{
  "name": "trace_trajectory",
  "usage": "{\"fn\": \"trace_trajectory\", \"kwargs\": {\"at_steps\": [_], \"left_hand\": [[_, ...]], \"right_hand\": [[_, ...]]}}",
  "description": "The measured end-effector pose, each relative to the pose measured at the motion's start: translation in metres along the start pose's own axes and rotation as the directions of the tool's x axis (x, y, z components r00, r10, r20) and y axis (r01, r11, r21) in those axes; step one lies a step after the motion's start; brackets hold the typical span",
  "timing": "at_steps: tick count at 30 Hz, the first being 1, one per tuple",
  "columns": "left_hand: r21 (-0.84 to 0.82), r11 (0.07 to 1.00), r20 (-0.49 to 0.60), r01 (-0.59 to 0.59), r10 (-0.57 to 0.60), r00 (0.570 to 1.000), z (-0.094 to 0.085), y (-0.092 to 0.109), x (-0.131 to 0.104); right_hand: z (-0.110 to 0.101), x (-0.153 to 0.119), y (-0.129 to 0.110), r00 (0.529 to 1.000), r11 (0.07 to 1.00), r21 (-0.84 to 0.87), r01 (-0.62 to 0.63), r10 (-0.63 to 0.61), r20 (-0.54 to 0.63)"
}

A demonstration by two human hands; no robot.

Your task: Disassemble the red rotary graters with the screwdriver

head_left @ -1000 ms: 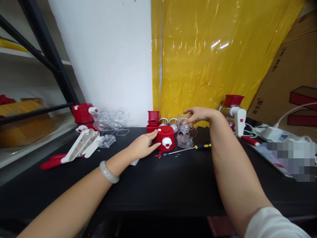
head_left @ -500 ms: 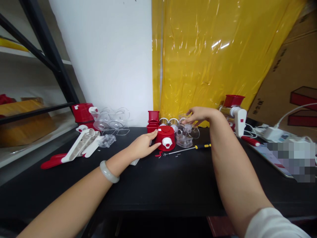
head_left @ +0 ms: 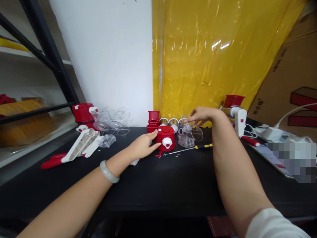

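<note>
My left hand [head_left: 145, 144] is against the left side of a red round base [head_left: 166, 134] with a white knob [head_left: 166, 143], fingers along its upper edge and thumb at its front. To its right, my right hand [head_left: 201, 115] reaches over a clear plastic housing [head_left: 187, 138] and grips its top edge; part of the grip is hidden. A screwdriver [head_left: 188, 148] with a yellow and black handle lies in front of the housing. By its tip lie a small red part [head_left: 158, 154] and several small screws. Behind stand drum graters [head_left: 173, 123] with white rims.
Red hoppers [head_left: 153, 119] stand behind my left hand. On the left lie white arms with red handles [head_left: 74, 148], clear housings [head_left: 111, 119] and red bases [head_left: 83, 113]. An assembled rotary grater [head_left: 239, 115], cables and a tablet [head_left: 274, 160] are on the right of the black table [head_left: 158, 188].
My right hand and the clear plastic housing have shifted slightly to the right, and the screwdriver's handle shows a little more. My left hand and the red base have stayed put.
</note>
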State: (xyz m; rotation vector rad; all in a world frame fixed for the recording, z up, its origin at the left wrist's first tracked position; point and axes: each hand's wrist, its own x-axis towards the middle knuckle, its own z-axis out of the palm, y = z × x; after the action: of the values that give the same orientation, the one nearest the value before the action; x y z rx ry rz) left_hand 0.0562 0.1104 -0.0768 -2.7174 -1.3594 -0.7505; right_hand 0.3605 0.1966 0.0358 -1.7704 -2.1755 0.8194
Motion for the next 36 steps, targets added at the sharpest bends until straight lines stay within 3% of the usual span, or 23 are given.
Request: {"fn": "trace_trajectory", "kwargs": {"at_steps": [25,36], "left_hand": [[-0.011,1.0,0.003,0.004,-0.004,1.0,0.0,0.0,0.0],[0.04,0.999,0.022,0.005,-0.006,1.0,-0.002,0.002,0.0]], "right_hand": [[0.008,0.003,-0.005,0.999,0.999,0.029,-0.035,0.036,-0.038],[0.016,0.002,-0.024,0.995,0.958,-0.271,-0.096,0.089,-0.038]]}}
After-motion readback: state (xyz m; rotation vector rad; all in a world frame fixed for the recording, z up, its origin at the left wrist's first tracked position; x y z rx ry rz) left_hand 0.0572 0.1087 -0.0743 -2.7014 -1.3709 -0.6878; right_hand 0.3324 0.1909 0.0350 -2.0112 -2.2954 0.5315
